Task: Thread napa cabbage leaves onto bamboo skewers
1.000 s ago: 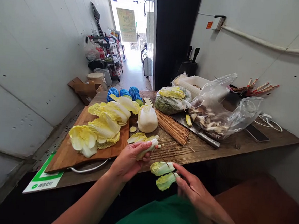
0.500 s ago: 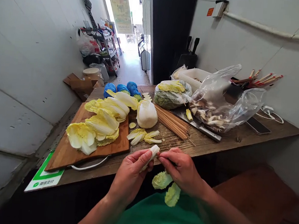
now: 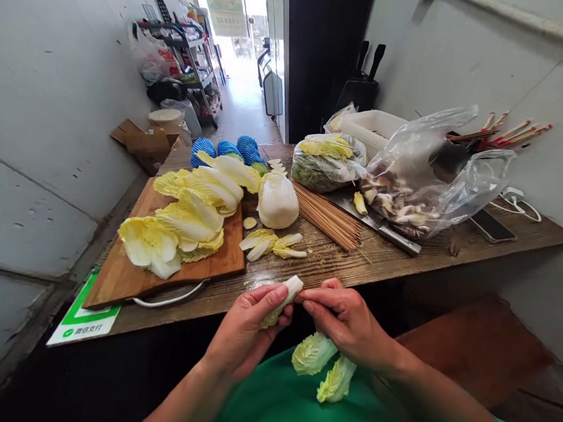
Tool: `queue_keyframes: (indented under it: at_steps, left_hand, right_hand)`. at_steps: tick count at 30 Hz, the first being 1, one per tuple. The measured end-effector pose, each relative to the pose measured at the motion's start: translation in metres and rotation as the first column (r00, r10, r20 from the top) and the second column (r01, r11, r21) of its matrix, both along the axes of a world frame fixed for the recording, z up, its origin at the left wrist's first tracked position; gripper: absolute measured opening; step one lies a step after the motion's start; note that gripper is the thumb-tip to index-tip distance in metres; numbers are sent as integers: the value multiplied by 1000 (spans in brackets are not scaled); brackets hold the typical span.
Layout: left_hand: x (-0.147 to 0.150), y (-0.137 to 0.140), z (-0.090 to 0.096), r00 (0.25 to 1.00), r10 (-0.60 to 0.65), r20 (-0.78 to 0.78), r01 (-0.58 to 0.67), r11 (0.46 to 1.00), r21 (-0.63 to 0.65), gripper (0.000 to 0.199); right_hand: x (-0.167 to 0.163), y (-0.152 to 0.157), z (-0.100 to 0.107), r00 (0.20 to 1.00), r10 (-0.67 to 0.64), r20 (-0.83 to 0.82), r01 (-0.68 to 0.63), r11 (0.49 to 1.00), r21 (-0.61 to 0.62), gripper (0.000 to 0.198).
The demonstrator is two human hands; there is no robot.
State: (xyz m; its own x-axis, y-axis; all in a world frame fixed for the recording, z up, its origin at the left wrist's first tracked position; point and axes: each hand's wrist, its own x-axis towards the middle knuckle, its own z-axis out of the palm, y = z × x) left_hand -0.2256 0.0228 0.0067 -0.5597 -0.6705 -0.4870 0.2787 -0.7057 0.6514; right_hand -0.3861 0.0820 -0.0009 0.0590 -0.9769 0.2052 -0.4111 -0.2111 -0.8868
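Between thumb and fingers, my left hand (image 3: 244,330) grips a small napa cabbage leaf (image 3: 291,287), its white stem end pointing up and away. Close against that stem, my right hand (image 3: 351,322) pinches a thin bamboo skewer (image 3: 300,296); only its tip shows, and I cannot tell whether it has entered the leaf. Below the right palm hang a pale green cabbage leaf (image 3: 314,355) and a second cabbage leaf (image 3: 337,379), their upper ends hidden by the hand. Small cut cabbage leaves (image 3: 272,244) lie on the table beyond my hands.
A cutting board (image 3: 233,249) with large cabbage leaves (image 3: 191,221) is at left. Behind stand a cabbage head (image 3: 278,201) and netted blue vegetables (image 3: 248,149). Rightward lie bamboo skewers (image 3: 329,215), a knife (image 3: 399,240), a mushroom bag (image 3: 402,203) and a phone (image 3: 492,226).
The view has shifted slightly, with the background higher in the picture. The two hanging leaves have swung down and to the right. Both hands keep their hold, close together.
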Motion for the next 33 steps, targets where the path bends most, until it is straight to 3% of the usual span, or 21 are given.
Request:
queue_keyframes:
  at_steps: [21, 26, 33]
  left_hand:
    - [-7, 1, -2, 996, -92, -9, 92, 996, 20, 17]
    - [-7, -1, -1, 996, -77, -54, 80, 996, 45, 18]
    - [-9, 0, -1, 995, -90, -39, 91, 995, 34, 18]
  right_hand:
    - [3, 1, 5, 998, -52, 46, 49, 996, 74, 29]
    - [0, 0, 9, 997, 13, 70, -17, 998, 66, 28]
    - [-3, 6, 5, 979, -2, 206, -40, 979, 200, 29]
